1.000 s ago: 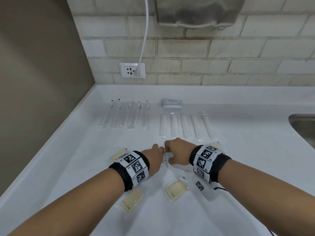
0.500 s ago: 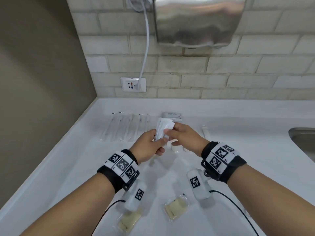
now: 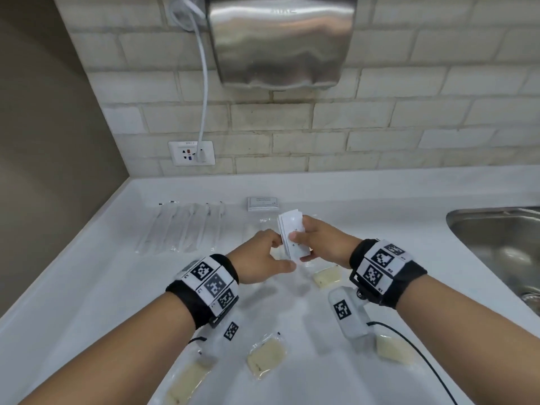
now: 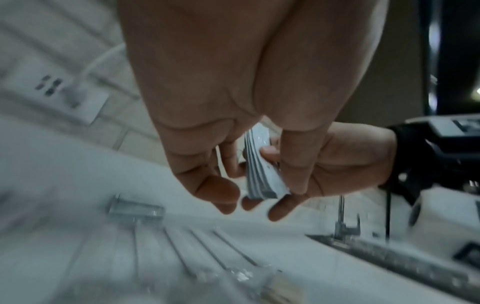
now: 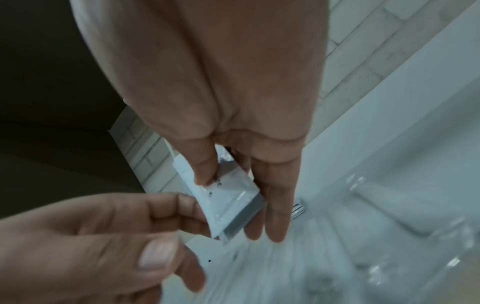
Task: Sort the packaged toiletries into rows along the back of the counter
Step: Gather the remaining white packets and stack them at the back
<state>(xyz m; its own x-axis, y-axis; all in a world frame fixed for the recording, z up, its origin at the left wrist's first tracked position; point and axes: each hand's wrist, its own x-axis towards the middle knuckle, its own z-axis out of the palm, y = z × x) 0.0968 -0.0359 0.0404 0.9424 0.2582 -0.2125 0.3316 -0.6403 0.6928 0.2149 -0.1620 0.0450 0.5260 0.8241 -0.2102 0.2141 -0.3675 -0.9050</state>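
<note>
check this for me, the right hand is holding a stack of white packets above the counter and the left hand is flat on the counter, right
Not quite. The right hand does hold the stack of white packets above the counter, but the left hand is raised beside the stack, its fingers at the stack's edge, as the right wrist view shows.

The white bench (image 3: 87,287) meets the brick wall at the back. Along the back lie a row of clear-wrapped sticks (image 3: 181,229) and, to their right, a small flat white packet (image 3: 262,203). Nearer, four wrapped yellowish soaps lie scattered (image 3: 266,356) (image 3: 327,276) (image 3: 393,350) (image 3: 187,384). A steel sink (image 3: 496,247) is set into the bench at right.
</note>
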